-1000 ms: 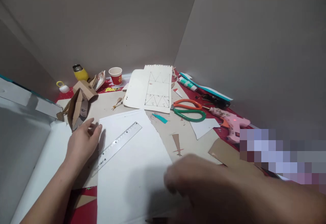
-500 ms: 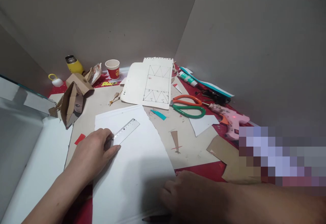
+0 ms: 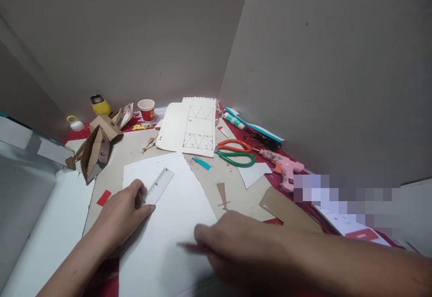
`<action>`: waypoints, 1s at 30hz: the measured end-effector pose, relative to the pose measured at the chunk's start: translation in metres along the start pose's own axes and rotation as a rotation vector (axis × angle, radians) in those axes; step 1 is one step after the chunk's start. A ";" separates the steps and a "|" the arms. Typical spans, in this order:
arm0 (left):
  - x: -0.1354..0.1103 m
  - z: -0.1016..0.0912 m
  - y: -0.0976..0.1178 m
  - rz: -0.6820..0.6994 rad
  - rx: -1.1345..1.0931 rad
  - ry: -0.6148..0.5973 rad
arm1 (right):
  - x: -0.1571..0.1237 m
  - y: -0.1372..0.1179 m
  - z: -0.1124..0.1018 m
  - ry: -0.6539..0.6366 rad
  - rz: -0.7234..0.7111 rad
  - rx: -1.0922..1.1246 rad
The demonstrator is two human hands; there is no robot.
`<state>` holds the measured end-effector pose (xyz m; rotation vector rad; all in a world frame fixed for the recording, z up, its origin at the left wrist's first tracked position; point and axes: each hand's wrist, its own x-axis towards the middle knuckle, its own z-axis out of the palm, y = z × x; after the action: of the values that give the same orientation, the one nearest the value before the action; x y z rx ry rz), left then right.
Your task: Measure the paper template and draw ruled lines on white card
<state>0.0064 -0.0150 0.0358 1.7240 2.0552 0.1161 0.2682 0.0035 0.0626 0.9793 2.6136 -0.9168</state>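
My left hand (image 3: 130, 213) grips one end of a clear plastic ruler (image 3: 161, 183), thumb below and fingers curled over it. The ruler slants up and right over a white sheet of paper (image 3: 168, 225). Over the sheet's lower right, my right hand (image 3: 232, 243) is closed on a dark reddish pencil (image 3: 192, 246), blurred, with its tip pointing left. I cannot tell whether the tip touches the paper. Beyond the sheet lies a page (image 3: 200, 128) with triangles and lines drawn on it.
Scissors (image 3: 236, 158) with orange and green handles and a pink glue gun (image 3: 286, 166) lie to the right. Brown cardboard (image 3: 290, 209) and a teal scrap (image 3: 201, 163) are nearby. At the back left stand a paper cup (image 3: 146, 110), a yellow bottle (image 3: 100, 105) and a folded cardboard piece (image 3: 94, 153).
My right hand has come up from the sheet's lower edge, bringing the pencil over the paper. The ruler has tilted a little steeper in my left hand. The camera view has shifted.
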 end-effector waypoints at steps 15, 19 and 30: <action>0.003 0.003 0.003 -0.013 -1.009 -0.161 | 0.041 0.033 -0.009 0.517 0.165 1.035; 0.002 0.005 0.007 -0.095 -1.018 -0.097 | 0.049 0.036 -0.011 0.545 0.206 1.270; 0.002 0.004 0.023 0.029 -1.040 -0.229 | 0.073 0.027 -0.003 0.490 0.180 1.476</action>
<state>0.0291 -0.0093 0.0397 1.0298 1.3708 0.7946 0.2304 0.0596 0.0232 1.7719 1.6656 -2.9074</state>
